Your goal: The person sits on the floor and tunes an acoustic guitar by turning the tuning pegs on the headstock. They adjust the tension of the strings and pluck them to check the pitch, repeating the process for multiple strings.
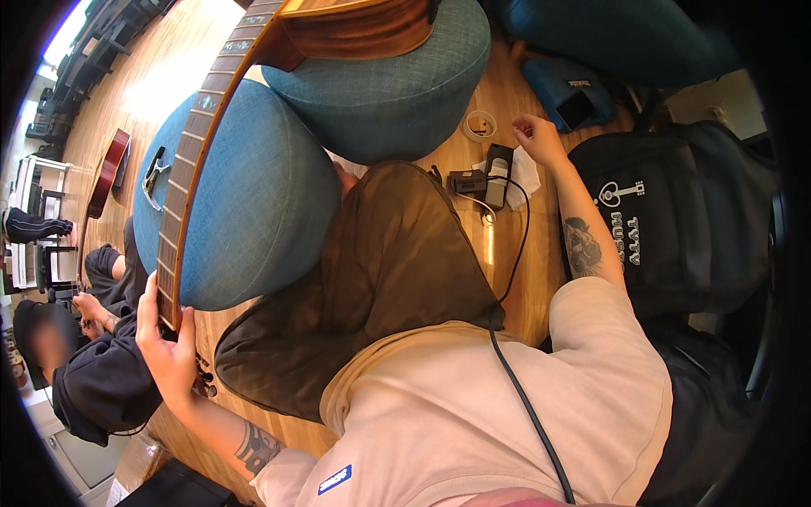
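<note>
My left hand (pixel 171 351) is closed round the guitar neck (pixel 203 127) near its headstock end, thumb on one side and fingers on the other. The guitar's wooden body (pixel 363 38) rests on a blue round stool (pixel 397 106), and its neck crosses a second blue stool (pixel 262 194). My right hand (pixel 538 138) is held over the floor with curled fingers; whether anything small is between them cannot be made out. Closest to it is a small round tub (pixel 480 126) with dark bits inside. A silver and black clamp, like a capo (pixel 155 179), lies on the stool beside the neck.
Black devices (pixel 497 173) with a cable and a white tissue (pixel 527 176) lie on the floor. A blue pouch (pixel 568 91) and a large black bag (pixel 676 215) stand at right. At left sits another person (pixel 101 372) beside a reddish guitar (pixel 107 173).
</note>
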{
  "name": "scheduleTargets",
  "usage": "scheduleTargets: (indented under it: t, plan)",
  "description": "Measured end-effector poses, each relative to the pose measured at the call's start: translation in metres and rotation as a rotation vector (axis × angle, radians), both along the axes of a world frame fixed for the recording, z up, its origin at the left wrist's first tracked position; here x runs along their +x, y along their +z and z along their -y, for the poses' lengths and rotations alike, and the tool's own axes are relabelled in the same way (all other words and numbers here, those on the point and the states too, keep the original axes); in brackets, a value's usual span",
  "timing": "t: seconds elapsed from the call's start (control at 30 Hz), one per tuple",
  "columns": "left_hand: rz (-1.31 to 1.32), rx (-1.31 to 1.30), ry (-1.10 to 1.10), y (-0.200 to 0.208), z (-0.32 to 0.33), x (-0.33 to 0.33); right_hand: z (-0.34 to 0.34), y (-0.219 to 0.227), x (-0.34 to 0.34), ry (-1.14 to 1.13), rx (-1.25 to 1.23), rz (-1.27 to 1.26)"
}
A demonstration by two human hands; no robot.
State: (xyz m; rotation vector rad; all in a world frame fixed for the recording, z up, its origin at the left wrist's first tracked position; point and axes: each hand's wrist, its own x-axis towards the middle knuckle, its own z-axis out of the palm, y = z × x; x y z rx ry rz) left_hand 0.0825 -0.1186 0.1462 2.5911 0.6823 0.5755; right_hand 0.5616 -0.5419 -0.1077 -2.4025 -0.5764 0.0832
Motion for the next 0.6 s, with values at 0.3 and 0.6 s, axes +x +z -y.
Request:
scheduleTargets:
  t: [0.3,0.6]
  plan:
    - [-0.050,0.044,0.032,0.005,-0.019,-0.019,-0.044,-0.040,0.058,0.116,-0.201,-0.052]
    - [-0.068,0.207,0.095,0.007,-0.008,-0.014,-0.065,-0.056,0.080,0.121,-0.433,-0.135]
